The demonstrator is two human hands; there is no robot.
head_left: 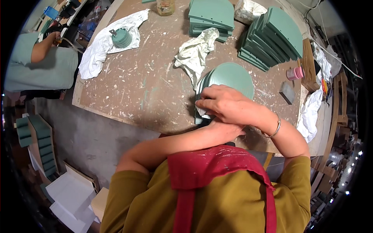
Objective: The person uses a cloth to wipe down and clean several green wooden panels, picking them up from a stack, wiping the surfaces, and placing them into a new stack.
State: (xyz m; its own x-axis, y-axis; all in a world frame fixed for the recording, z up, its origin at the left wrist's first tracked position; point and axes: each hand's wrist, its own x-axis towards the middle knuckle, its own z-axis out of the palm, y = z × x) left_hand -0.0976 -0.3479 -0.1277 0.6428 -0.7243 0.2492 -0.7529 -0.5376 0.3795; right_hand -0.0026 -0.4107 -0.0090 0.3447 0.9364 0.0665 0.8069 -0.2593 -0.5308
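A stack of green, round-ended boards [232, 75] is on the worktable in front of me. My right hand [220, 101] lies over the near left part of this stack, fingers bent and closed on a small white cloth [201, 111] at the boards' edge. Beneath my right wrist, my left hand [227, 132] crosses over from the left, close to the near side of the stack. Most of its fingers are hidden, so its grip does not show. A crumpled off-white cloth [197, 52] touches the stack's far left side.
Farther back stand two more stacks of green boards [211, 13] [285, 29]. A white cloth [95, 58] with a ribbed green round piece [122, 38], a jar [166, 7], a pink bottle [295, 73] and a grey block [286, 92] lie around the table [128, 89]. A co-worker [42, 66] is at left.
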